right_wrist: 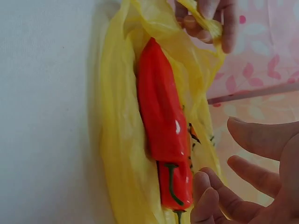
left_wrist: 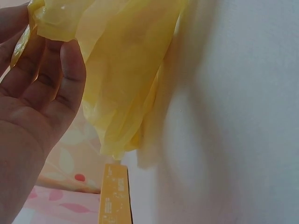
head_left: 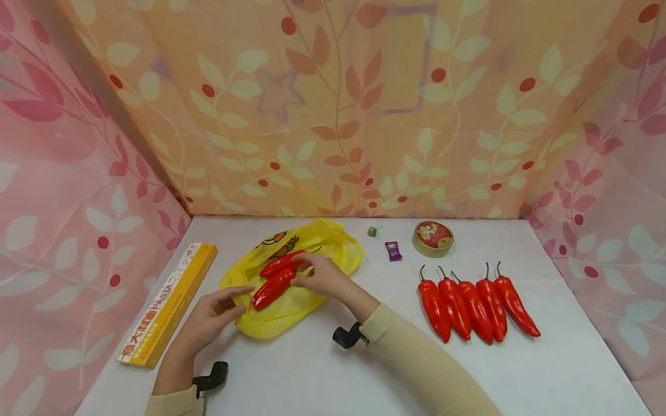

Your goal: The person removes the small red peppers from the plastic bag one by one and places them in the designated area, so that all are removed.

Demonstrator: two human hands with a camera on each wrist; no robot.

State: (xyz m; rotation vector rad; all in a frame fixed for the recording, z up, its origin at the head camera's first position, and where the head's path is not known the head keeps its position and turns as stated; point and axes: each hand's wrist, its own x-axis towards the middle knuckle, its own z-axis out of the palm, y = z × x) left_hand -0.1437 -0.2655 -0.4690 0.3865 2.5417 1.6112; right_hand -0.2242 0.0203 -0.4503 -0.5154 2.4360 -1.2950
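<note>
A yellow plastic bag (head_left: 267, 328) lies spread on the white table, left of the middle. Two shiny red chili peppers, a nearer one (head_left: 273, 290) and a farther one (head_left: 280, 264), lie on it within its opening. My left hand (head_left: 205, 318) pinches the bag's left edge between thumb and fingers, as the right wrist view also shows. Over the stem ends of the peppers is my right hand (head_left: 326, 278), its fingers parted and loosely bent, with nothing between them. In the right wrist view the nearer pepper (right_wrist: 161, 102) overlaps another at its stem end.
Several red chili peppers (head_left: 470, 312) stand in a row at the right, stems pointing away. A yellow pasta box (head_left: 169, 306) lies at the left. Toward the back are a round red tin (head_left: 433, 238), a purple wrapped candy (head_left: 393, 251) and a small green item (head_left: 372, 231).
</note>
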